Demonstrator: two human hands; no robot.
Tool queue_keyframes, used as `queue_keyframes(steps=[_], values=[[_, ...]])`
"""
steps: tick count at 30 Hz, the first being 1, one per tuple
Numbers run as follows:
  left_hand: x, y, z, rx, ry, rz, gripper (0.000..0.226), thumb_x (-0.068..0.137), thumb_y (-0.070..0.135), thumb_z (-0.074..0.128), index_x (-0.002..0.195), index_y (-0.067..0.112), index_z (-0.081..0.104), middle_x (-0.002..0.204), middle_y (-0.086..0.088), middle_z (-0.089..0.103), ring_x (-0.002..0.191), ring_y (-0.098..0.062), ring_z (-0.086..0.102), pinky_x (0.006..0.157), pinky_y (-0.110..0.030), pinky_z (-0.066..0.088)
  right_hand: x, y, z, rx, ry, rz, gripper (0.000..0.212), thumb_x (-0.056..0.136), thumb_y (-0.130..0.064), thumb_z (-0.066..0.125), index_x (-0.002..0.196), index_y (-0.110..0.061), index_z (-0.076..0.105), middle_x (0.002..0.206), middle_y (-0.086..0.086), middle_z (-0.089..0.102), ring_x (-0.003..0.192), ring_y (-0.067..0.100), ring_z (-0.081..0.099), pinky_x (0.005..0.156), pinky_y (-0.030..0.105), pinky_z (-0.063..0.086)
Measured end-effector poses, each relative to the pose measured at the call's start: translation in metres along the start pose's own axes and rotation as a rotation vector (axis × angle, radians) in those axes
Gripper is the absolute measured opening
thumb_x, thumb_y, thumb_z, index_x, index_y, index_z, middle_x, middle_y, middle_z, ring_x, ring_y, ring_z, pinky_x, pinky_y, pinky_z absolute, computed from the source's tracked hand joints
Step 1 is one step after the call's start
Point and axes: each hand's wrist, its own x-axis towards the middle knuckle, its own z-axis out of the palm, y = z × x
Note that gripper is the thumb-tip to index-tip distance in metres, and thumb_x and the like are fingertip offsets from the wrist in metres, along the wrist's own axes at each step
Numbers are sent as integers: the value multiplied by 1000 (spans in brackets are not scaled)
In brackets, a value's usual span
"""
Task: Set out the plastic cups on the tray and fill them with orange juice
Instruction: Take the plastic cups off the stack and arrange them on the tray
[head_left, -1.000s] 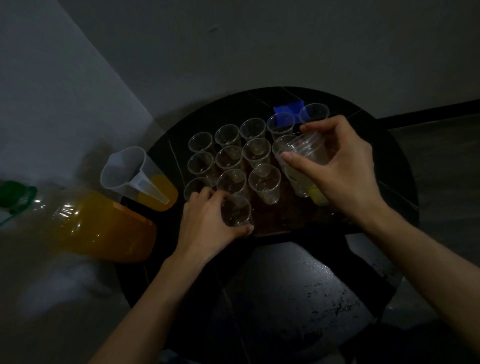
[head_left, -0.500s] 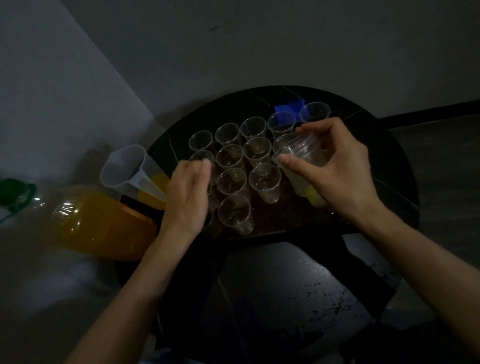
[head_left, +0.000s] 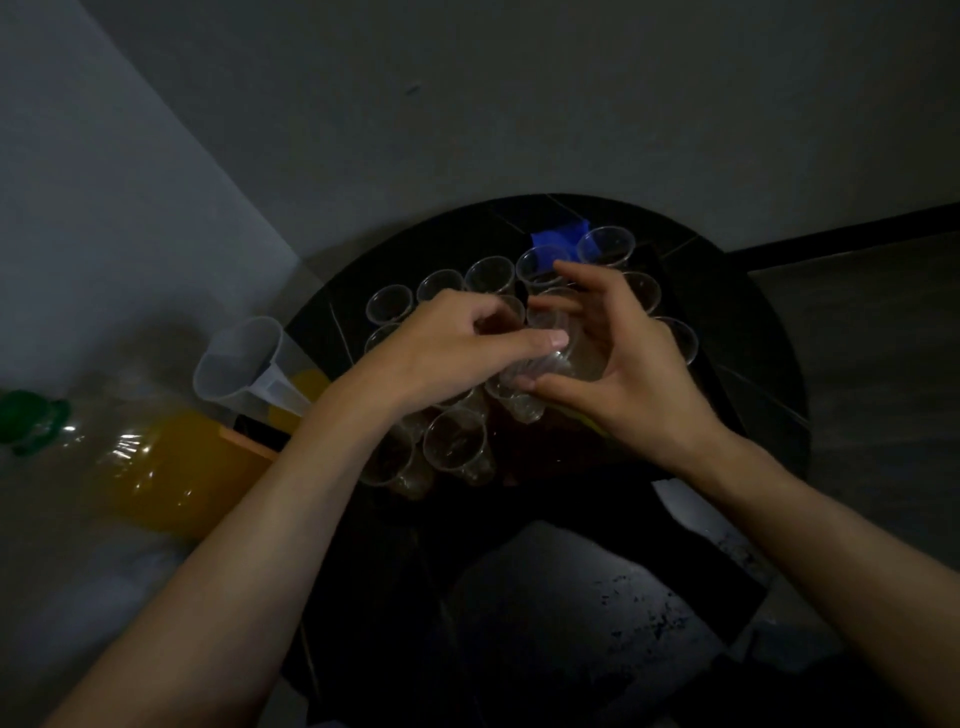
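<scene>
Cups (head_left: 454, 441) stand empty on the tray (head_left: 540, 447), so I judge this the setting-out step: my right hand (head_left: 634, 384) grips the nested stack (head_left: 574, 356) above them, my left hand (head_left: 441, 348) pinches its rim, and next one cup must be pulled free gently.

The left hand (head_left: 441, 348) covered several cups (head_left: 454, 441) in the middle rows, so their nr could not be counted. The stack of cups (head_left: 540, 366) was half hidden by the right hand (head_left: 628, 379) & the left thumb; how many it had was unclear. The tray (head_left: 540, 447) showed only as a dark brown patch, rim not visible. The juice bottle (head_left: 171, 467) at left was blurred, its green cap (head_left: 31, 421) cut by the frame edge. A blue thing (head_left: 558, 240) behind the far cups: too dark to identify.
</scene>
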Motion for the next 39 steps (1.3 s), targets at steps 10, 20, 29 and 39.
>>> queue_keyframes(steps=[10,20,29,39], values=[[4,5,8,-4,66,-9,24,89,50,67,90,26,73,80,6,75,76,-8,72,79,-35,56,0,2,-4,-24,9,-2,91,72,-44,80,146,-22,33,139,-10,56,125,-6,52,104,18,45],[-2,-3,-26,-187,367,25,32,78,53,62,88,25,70,75,13,67,76,-5,65,76,-35,52,2,10,-21,-125,80,47,96,68,-54,78,148,-28,31,138,-12,56,127,-5,50,109,28,44],[-11,-33,14,128,386,-14,48,75,54,75,115,29,63,114,9,54,98,-6,57,77,-22,46,3,15,-42,-69,332,115,86,73,-47,80,144,-21,39,130,-10,61,117,1,60,99,35,53],[-16,-65,79,272,409,89,74,68,50,86,132,31,55,123,17,47,121,-6,44,100,-22,38,3,17,-44,-79,357,140,82,76,-45,79,144,-20,39,130,-9,61,119,0,58,101,36,52]])
